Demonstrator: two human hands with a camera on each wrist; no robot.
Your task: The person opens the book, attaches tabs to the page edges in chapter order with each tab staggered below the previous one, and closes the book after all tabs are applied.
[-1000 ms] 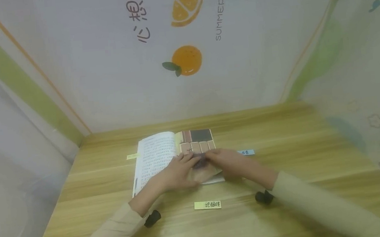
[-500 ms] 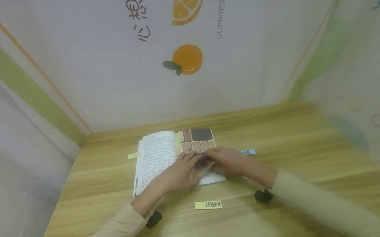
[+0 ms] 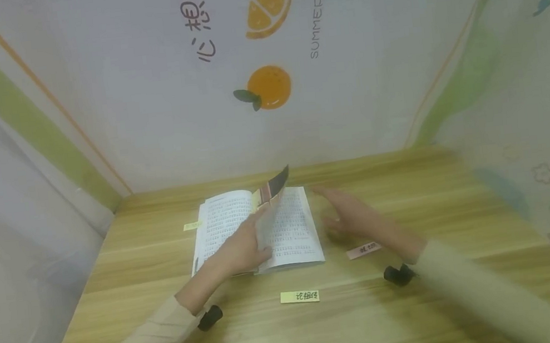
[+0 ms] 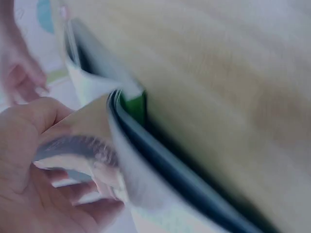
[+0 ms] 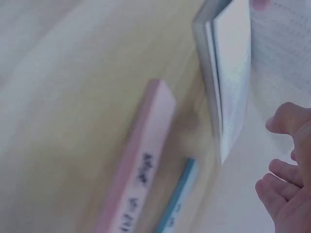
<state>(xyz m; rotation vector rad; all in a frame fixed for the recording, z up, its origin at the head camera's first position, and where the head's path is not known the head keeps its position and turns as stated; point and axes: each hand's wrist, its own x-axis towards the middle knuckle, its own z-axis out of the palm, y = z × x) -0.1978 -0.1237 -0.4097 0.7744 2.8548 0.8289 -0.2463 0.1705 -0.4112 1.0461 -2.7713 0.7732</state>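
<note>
A book (image 3: 294, 236) lies open on the wooden table, printed text on both sides. My left hand (image 3: 244, 246) pinches a picture page (image 3: 276, 185) that stands raised near the spine. In the left wrist view the thumb lies over that curled page (image 4: 92, 121), with fingers behind it. To the right of the book, my right hand (image 3: 357, 216) hovers with its index finger extended and holds nothing. The right wrist view shows loosely bent fingers beside the book's corner (image 5: 233, 73).
A pink handwritten strip (image 3: 364, 250) and, in the right wrist view, a blue strip (image 5: 177, 199) lie right of the book. One yellow strip (image 3: 300, 297) lies in front; another (image 3: 192, 225) is at the book's left edge. A fruit-print curtain (image 3: 146, 95) stands behind.
The picture page has lifted and swung left with my left hand, baring the text page beneath. My right hand has let go and moved right, uncovering the pink strip and covering the blue one.
</note>
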